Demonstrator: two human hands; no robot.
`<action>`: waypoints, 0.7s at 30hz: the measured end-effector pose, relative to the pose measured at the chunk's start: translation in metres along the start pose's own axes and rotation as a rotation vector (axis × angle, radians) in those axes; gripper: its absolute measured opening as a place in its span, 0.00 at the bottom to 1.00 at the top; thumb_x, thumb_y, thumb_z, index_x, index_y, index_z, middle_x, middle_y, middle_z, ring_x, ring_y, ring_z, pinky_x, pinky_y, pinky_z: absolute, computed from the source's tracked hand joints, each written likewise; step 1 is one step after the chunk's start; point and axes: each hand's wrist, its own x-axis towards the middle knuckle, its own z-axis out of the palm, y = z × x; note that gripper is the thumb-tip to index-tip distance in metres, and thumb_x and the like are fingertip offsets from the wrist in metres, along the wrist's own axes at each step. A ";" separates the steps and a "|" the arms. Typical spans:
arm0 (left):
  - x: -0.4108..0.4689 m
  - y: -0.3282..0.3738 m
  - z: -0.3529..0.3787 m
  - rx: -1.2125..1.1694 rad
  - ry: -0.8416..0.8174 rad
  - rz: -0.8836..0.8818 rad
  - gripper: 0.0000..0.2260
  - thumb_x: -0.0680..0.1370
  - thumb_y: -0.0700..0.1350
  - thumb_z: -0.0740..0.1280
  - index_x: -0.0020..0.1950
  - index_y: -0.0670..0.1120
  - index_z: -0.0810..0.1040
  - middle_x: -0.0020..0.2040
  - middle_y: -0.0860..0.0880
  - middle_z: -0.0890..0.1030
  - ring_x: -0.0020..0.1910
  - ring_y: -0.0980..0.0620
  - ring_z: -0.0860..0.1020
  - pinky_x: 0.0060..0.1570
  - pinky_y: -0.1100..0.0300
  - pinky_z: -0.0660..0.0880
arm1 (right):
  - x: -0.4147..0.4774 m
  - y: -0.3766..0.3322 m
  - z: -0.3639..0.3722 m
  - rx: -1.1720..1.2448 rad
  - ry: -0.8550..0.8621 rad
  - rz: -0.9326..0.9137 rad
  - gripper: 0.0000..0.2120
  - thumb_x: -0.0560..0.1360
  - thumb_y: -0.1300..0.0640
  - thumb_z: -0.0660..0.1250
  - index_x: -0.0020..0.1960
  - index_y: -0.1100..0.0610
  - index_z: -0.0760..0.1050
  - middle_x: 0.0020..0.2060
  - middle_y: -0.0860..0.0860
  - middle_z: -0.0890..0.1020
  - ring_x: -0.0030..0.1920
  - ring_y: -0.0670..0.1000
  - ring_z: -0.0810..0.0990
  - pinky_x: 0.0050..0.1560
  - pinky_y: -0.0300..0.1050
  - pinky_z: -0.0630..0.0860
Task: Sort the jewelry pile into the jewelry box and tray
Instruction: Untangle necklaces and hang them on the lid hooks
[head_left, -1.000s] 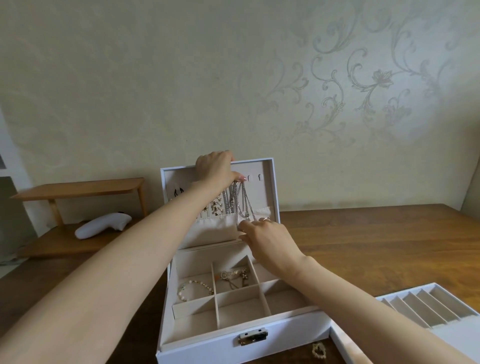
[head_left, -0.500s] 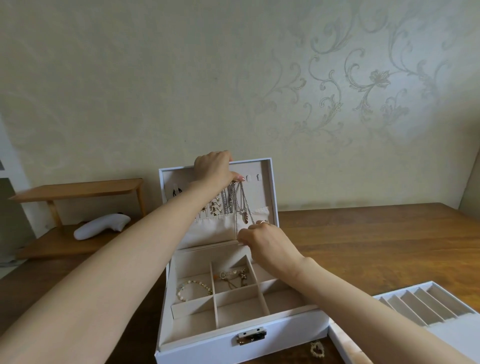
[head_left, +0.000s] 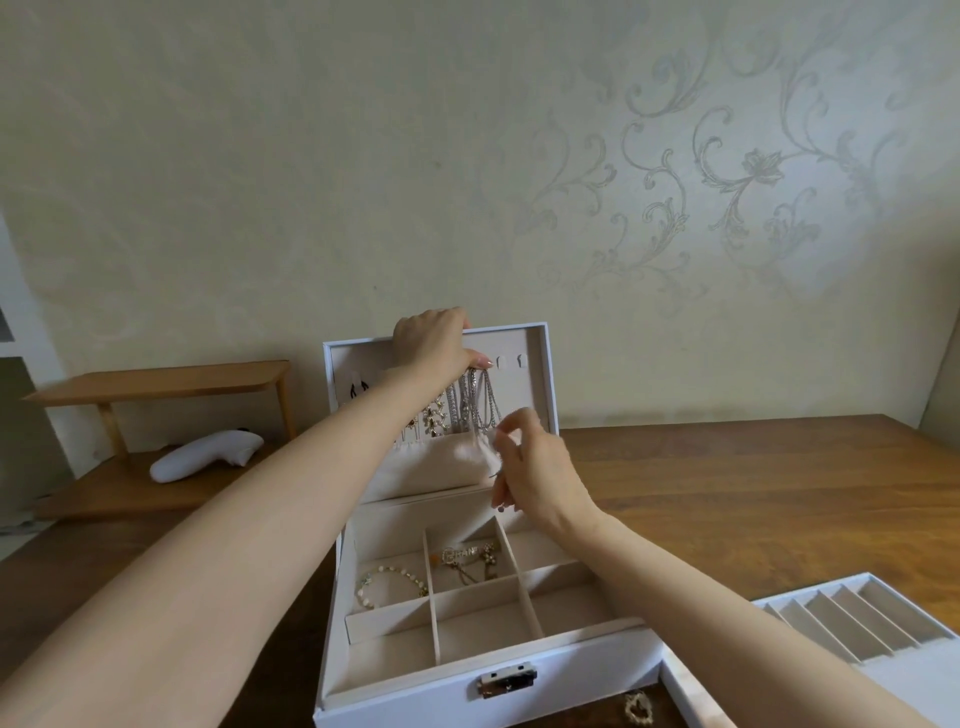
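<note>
Status: left hand (head_left: 434, 343) was up at the hooks (head_left: 521, 360) in the box lid (head_left: 543, 374), fingers curled and clamped on the top of a silver necklace (head_left: 485, 405). The chain hung straight below those fingertips, touching the other chains. Right hand (head_left: 540, 473) was lower, beside the chain's bottom end and just above the pocket (head_left: 441, 467). It was blurred, so I couldn't tell if its fingers gripped anything. Risks: the loop misses the hook and drops, or a tug snags and tangles the other chains. Tray (head_left: 914, 680) lay well right of both hands.

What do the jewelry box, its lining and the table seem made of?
Jewelry box: smooth white shell, possibly faux leather or coated board. Lining: matte beige, wrinkled in places, likely soft fabric. Table: brown, grained, wood or veneer.
</note>
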 end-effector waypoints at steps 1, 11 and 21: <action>0.000 0.000 0.000 0.002 0.004 0.002 0.24 0.70 0.60 0.72 0.60 0.47 0.75 0.57 0.48 0.79 0.57 0.46 0.76 0.46 0.58 0.64 | 0.002 0.001 -0.001 0.018 0.068 0.031 0.04 0.81 0.56 0.55 0.53 0.54 0.67 0.23 0.55 0.80 0.24 0.49 0.77 0.38 0.52 0.79; 0.000 0.001 -0.001 0.008 0.006 0.010 0.24 0.70 0.60 0.72 0.59 0.47 0.75 0.57 0.48 0.80 0.55 0.46 0.76 0.45 0.58 0.64 | 0.015 0.000 -0.009 -0.183 0.196 0.134 0.11 0.78 0.51 0.61 0.43 0.54 0.78 0.23 0.51 0.78 0.36 0.54 0.81 0.45 0.46 0.77; 0.001 -0.001 -0.001 0.006 0.001 0.010 0.23 0.70 0.59 0.71 0.59 0.47 0.75 0.57 0.47 0.80 0.57 0.46 0.76 0.47 0.57 0.65 | 0.019 0.013 -0.004 -0.166 0.115 0.229 0.11 0.75 0.56 0.62 0.37 0.57 0.77 0.26 0.50 0.82 0.37 0.54 0.81 0.46 0.46 0.78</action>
